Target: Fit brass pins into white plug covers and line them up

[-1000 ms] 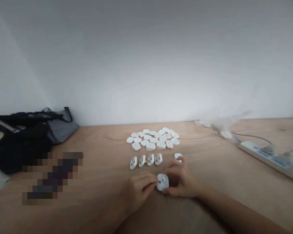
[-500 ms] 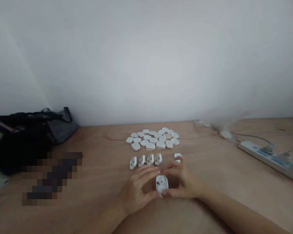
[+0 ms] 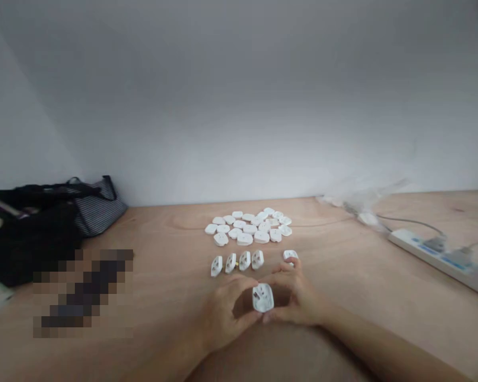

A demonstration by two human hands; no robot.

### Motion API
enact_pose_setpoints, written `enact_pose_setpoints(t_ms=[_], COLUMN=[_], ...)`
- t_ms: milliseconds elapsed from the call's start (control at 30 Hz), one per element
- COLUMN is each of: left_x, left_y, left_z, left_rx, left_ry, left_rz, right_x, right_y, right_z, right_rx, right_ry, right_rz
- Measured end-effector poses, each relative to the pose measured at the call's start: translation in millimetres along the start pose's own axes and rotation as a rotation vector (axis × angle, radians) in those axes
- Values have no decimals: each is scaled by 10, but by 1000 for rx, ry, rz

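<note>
Both hands meet near the desk's near side, with a white plastic plug housing gripped between them. The left hand is closed around the housing's lower left side, and its fingers curl in from that side. The right hand is bent around the opposite side, with its thumb under the lower edge and its fingers arched above. The housing stands tilted toward the camera, its face with the pin holes showing.

Just beyond the right hand's fingertips lies a second housing, touching them or very nearly so; the view does not settle which. To its left, a short row of four housings stands on edge, slightly leaning, just past the left hand and the held piece. Farther toward the desk's back edge, a loose cluster of flat white housings lies in a rough circle, well apart from the back wall.

The plywood desk gives the hands open room on the right, where a white power strip angles toward the right edge with a cable and a clear plastic bag behind it. On the left, a pixelated patch and a black bag beside a striped bag sit well apart from the hands, near the left edge.
</note>
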State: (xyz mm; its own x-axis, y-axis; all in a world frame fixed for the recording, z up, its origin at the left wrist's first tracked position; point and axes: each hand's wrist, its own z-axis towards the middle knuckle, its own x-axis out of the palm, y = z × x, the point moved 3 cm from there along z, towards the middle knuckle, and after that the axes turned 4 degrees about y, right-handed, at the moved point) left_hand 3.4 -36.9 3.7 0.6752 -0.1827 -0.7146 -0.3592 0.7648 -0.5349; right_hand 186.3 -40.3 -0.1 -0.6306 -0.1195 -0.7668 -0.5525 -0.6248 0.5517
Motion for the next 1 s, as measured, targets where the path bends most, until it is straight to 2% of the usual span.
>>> enact_pose_setpoints(t_ms=[167,433,533,633,767,867,1000], left_x=[9,37,12,-13,34,96,150], left_y=[-15,-27,-27,15,104,149,143], left_z=[7,15,23,27,23,38,77], left_rx=[129,177,140,20,-73,-105,-86], left_ry=[-57,3,-11,-16,55,93,128], left_rz=[50,133,75,27,80,109,129], right_x=[-15,60,49,-14,-114,-150,-145], right_y=[26,-18,-1,1,-139,-271,-330], right_z=[-9,-12,-7,-8,-31,-52,-60], right_rx=[40,86,88,66,121,176,176], right_ry=[-27,-56,-38,-56,-125,-165,-193], right_rz=[30,38,13,-28,-113,-157,-179])
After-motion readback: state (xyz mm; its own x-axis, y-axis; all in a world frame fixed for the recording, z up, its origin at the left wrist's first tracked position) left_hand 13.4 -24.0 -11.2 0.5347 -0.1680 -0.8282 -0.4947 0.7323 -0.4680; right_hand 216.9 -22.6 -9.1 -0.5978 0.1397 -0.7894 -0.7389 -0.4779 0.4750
